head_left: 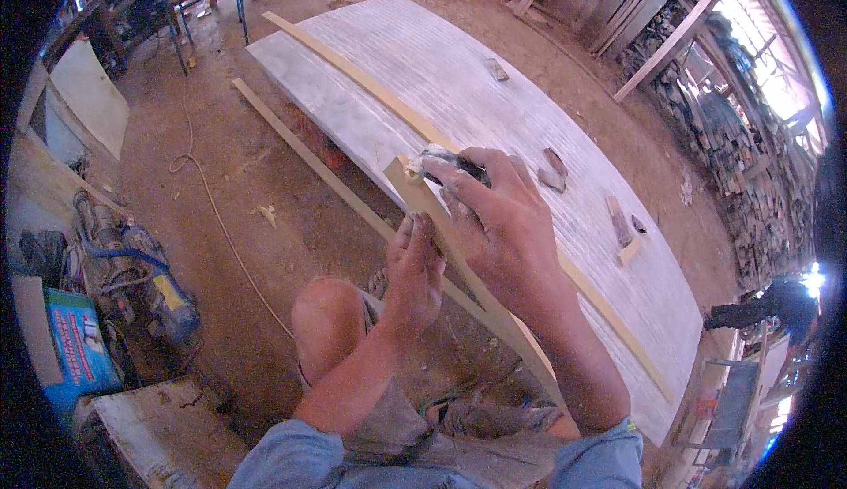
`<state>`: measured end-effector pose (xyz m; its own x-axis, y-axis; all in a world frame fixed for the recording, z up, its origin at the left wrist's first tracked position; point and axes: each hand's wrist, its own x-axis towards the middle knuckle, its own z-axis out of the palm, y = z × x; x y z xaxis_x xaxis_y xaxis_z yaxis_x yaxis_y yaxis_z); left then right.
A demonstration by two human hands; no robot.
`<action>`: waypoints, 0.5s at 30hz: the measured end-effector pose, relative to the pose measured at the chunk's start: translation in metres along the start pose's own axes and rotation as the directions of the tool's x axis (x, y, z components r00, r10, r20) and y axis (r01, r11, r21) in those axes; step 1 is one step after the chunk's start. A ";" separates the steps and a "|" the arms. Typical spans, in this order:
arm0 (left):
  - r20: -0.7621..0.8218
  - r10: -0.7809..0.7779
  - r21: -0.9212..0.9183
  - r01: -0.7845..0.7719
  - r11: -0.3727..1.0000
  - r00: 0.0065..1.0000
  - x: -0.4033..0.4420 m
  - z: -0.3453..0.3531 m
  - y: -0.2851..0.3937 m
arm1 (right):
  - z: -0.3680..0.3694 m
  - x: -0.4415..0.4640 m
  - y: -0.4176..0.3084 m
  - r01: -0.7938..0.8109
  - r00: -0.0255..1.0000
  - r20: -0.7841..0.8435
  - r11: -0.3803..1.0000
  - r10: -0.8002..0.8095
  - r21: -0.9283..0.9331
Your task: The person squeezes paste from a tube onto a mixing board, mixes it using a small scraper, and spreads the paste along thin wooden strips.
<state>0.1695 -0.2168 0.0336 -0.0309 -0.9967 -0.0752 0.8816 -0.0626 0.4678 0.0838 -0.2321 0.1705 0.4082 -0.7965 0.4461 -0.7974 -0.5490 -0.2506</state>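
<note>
A long, narrow wooden strip (468,268) runs from near my lap up to the table edge, tilted, with its far end raised. My left hand (416,264) is closed on the strip from the left side, a little below its far end. My right hand (503,211) grips a small dark and silvery hand tool (435,155), perhaps a hand plane, against that far end. My fingers cover most of the tool. A pale curl or lump shows where tool and wood meet. Another wooden strip (362,78) lies along the white ribbed tabletop (600,136), passing behind my right hand.
Another long strip (309,158) lies low beside the table. Small brownish pieces (553,171) are scattered on the tabletop. A cord (212,215) crosses the dirt floor. Power tools (168,299) and a blue box (75,339) stand at left; stacked wood (750,189) lines the right.
</note>
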 end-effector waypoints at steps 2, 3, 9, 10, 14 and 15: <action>0.016 0.000 -0.016 0.000 1.000 1.000 -0.001 0.002 0.000 | 0.003 0.003 0.001 0.000 1.000 -0.003 1.000 0.000 -0.001; 0.014 0.001 -0.018 -0.001 1.000 1.000 -0.001 0.002 -0.001 | 0.005 0.004 0.001 0.001 1.000 -0.001 1.000 -0.001 0.000; 0.004 -0.008 -0.019 0.008 1.000 1.000 0.000 0.001 -0.001 | 0.013 0.011 0.001 0.012 1.000 0.020 1.000 -0.012 -0.025; -0.007 -0.028 -0.012 0.027 1.000 1.000 0.000 -0.001 -0.002 | 0.013 0.011 0.001 0.010 0.998 0.057 0.999 -0.007 -0.050; -0.008 -0.052 -0.001 0.052 0.999 0.999 0.006 -0.005 -0.004 | 0.002 0.015 0.002 0.018 0.985 0.171 0.996 -0.004 -0.082; -0.007 -0.054 -0.001 0.054 0.999 0.999 0.005 -0.002 -0.002 | -0.001 0.014 0.003 0.016 0.985 0.170 0.996 -0.001 -0.083</action>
<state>0.1681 -0.2216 0.0304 -0.0755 -0.9915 -0.1063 0.8789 -0.1166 0.4625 0.0869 -0.2443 0.1773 0.4789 -0.8272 0.2940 -0.8250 -0.5385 -0.1713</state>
